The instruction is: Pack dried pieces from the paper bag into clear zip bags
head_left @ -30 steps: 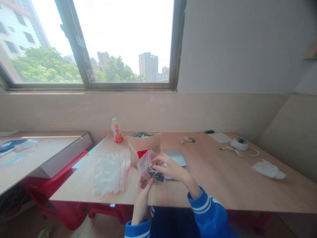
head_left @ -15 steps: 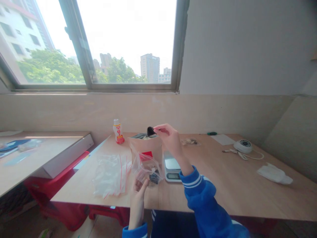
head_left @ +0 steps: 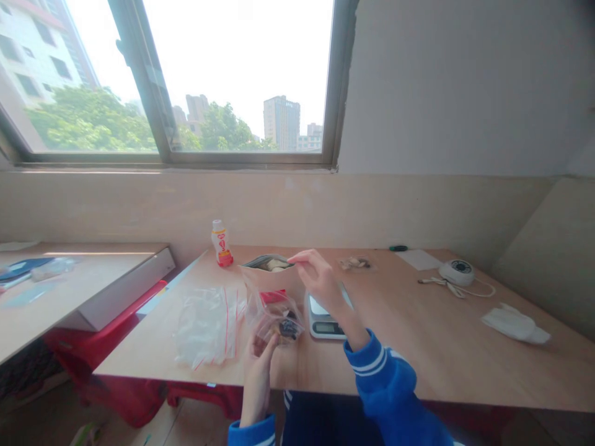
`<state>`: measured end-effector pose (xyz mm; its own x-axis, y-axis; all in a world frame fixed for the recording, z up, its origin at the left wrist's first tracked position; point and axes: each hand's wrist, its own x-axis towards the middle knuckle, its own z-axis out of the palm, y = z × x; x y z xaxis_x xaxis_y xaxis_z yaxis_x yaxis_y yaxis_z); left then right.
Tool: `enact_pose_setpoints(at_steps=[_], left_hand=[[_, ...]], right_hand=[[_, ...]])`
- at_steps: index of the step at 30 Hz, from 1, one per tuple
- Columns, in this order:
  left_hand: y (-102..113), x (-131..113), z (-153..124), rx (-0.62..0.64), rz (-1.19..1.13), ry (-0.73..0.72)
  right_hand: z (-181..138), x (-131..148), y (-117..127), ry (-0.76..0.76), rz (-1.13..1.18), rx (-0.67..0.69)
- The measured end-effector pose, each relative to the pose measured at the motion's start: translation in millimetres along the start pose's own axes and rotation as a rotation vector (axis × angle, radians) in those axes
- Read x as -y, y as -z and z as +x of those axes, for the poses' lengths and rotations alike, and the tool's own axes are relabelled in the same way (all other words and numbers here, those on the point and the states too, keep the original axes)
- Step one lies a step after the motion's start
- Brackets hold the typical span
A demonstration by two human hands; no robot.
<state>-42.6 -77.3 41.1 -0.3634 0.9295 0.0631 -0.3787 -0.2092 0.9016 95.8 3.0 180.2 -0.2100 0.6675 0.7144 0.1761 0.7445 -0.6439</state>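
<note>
My left hand [head_left: 260,356] pinches the edge of a clear zip bag [head_left: 269,322] that holds dark pieces [head_left: 289,326]. Behind it stands an open tan pouch [head_left: 255,279] with a red patch; pale pieces [head_left: 277,265] show in its mouth. My right hand [head_left: 317,275] is at the right side of the pouch's rim, fingers loosely bent and stretched toward the opening. Nothing shows in those fingers, though the thumb is partly hidden. Below my right wrist lies a kitchen scale [head_left: 323,328] with a grey display.
Flat clear zip bags [head_left: 204,328] with red seals lie left. A white and red bottle [head_left: 222,244] stands behind them. Farther right are a small filled bag [head_left: 357,264], white paper [head_left: 422,259], a white dome camera [head_left: 456,272] with cables, and a crumpled white wrapper [head_left: 515,323].
The dark piece that my right hand held above the pouch is gone from its fingers. That hand is slightly lower and farther right. More dark content shows in the zip bag.
</note>
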Motion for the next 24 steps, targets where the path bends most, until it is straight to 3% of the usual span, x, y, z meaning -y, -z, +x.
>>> enact_pose_setpoints(at_steps=[4, 8, 16, 24], left_hand=[[-12, -5, -6, 0.023, -0.076, 0.024], [-19, -5, -10, -0.015, -0.073, 0.05], [-15, -3, -8, 0.004, -0.022, 0.022], [-12, -3, -6, -0.104, -0.038, -0.02]], right_hand=[[-15, 9, 7, -0.136, 0.083, 0.272], [-27, 7, 6, -0.154, -0.045, 0.532], [-34, -7, 3, -0.117, -0.166, 0.654], [-36, -2, 12, -0.159, -0.096, 0.81]])
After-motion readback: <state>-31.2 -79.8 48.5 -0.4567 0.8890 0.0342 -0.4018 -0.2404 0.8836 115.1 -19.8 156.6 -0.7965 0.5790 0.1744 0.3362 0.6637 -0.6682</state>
